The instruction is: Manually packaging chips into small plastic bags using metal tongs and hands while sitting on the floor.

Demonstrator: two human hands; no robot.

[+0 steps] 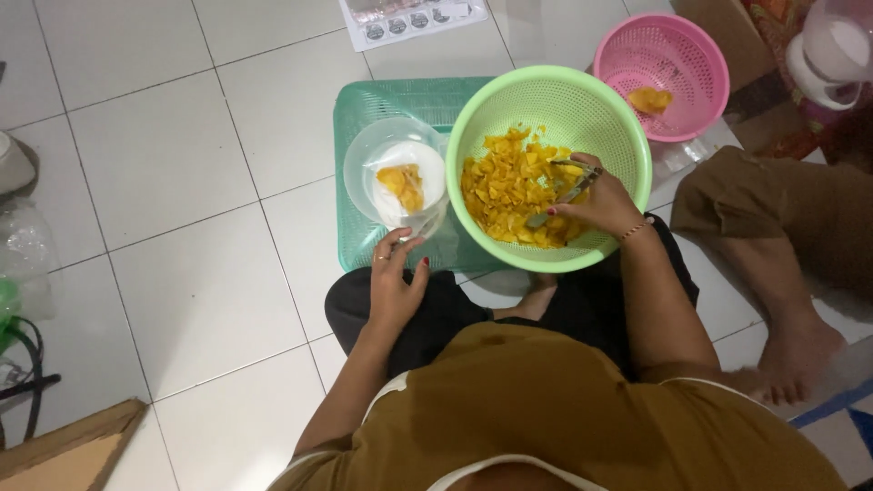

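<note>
On the tiled floor, the right hand [598,202] has its fingers closed round metal tongs [566,189], digging into yellow chips [509,186] in a green colander [548,168]. The left hand [394,277] pinches the rim of a clear tub [397,177] with a few chips inside, sitting on a green tray [364,109]. A pink colander [662,75] sits just behind.

floor [164,164]: white tile | on it: teal tray [364,109], pink colander [700,82], printed sheet [409,18], cardboard [64,450]
</note>
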